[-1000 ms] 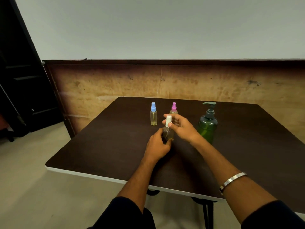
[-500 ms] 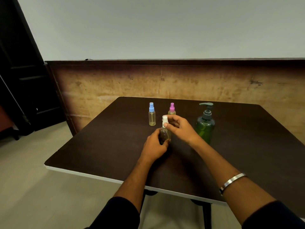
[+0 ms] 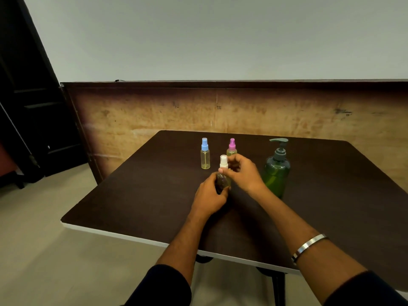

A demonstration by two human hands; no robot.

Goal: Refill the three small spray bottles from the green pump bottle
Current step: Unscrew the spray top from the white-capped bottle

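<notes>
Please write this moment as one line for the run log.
left hand: grips white-capped spray bottle body | right hand: pinches its cap | blue-capped bottle, pink-capped bottle, green pump bottle: standing untouched on table

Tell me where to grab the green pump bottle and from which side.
Wrap the wide round body of the green pump bottle, coming from its right, where the table is free. It stands upright; the right hand blocks its left, and the slim pump neck probably gives a poorer hold.

Single head cam, wide-angle, pitched forward and down over the dark table (image 3: 136, 195), both forearms reaching in from the bottom edge, wall (image 3: 198, 40) behind; close range, no second view.
</notes>
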